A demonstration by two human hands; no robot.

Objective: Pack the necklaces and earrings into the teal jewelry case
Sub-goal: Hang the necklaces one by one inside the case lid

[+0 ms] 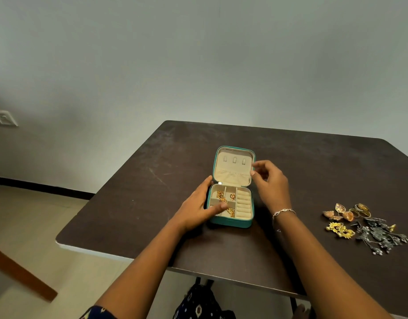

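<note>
Teal jewelry case (230,223): we count one.
Hands: we count two, left hand (198,209), right hand (272,181).
Lid hooks (234,160): we count three.
Loose earrings (341,230): we cannot count them.

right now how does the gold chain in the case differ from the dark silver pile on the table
Colour: the gold chain is bright yellow; the dark silver pile is grey-black. Place: the chain lies inside the open teal jewelry case; the pile sits on the table, far right. Contact: the left hand has its thumb at the chain; nothing touches the pile. Both look like metal jewellery.
</note>
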